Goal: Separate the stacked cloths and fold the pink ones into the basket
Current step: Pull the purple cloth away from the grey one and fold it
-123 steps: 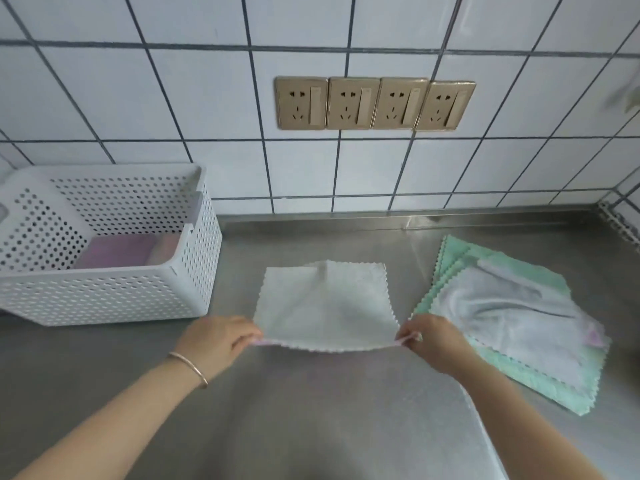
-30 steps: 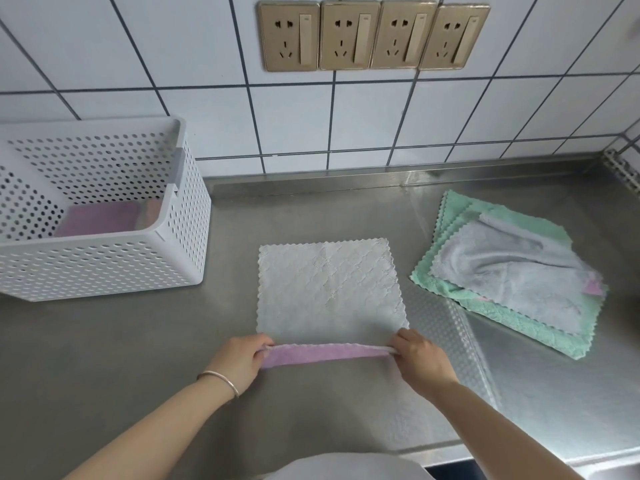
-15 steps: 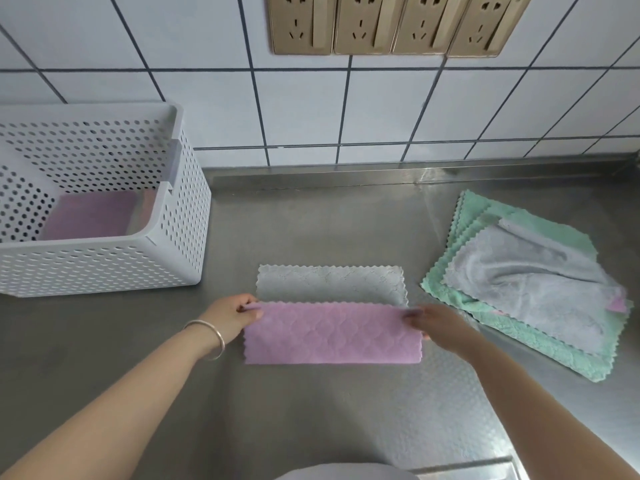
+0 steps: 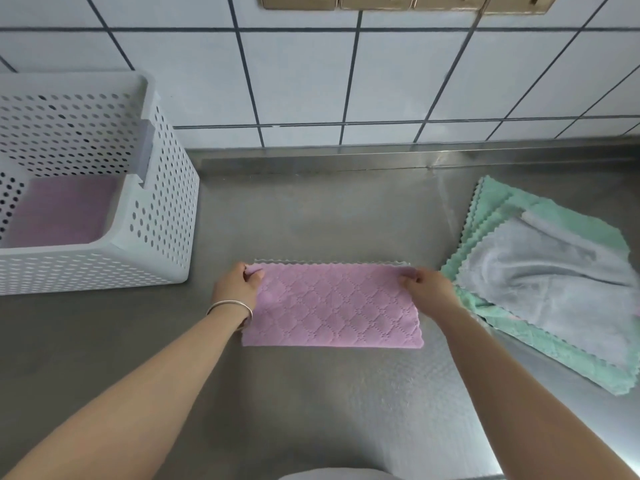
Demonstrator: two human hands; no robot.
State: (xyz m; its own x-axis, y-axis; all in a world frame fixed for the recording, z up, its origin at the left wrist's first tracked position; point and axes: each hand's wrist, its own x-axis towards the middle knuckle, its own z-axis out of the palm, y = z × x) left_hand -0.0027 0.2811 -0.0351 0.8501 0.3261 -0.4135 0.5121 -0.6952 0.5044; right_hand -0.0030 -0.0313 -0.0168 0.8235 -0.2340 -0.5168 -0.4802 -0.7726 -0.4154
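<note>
A: Where is the pink cloth (image 4: 332, 306) at this moment?

B: It lies folded in half in the middle of the steel worktop (image 4: 311, 403), with the quilted pink side up. A thin pale scalloped edge of the lower layer shows along its far side, towards 12 o'clock.

A: And the grip of each hand?

B: The left hand (image 4: 235, 287) pinches the far left corner of the cloth, with the thumb on top of the fabric. The right hand (image 4: 427, 289) pinches the far right corner in the same way, with curled fingers. Both corners are on the far edge of the fold. The left wrist carries a thin bracelet (image 4: 230, 306).

A: Where is the basket (image 4: 166, 209)?

B: From the cloth it stands at about 10 o'clock, against the tiled wall (image 4: 346, 71). It is white with many small holes. Inside it, on the bottom, I see a pink cloth already folded (image 4: 62, 209).

A: What about the other cloths?

B: At about 3 o'clock from the folded cloth there is a pile of green cloths (image 4: 502, 209), slightly fanned out, with their zigzag edges showing. A grey cloth (image 4: 554, 278) lies wrinkled on top of them. The right hand is just beside the near left edge of this pile. At the top of the wall I see only the lower edge of brass-coloured sockets (image 4: 398, 3).
</note>
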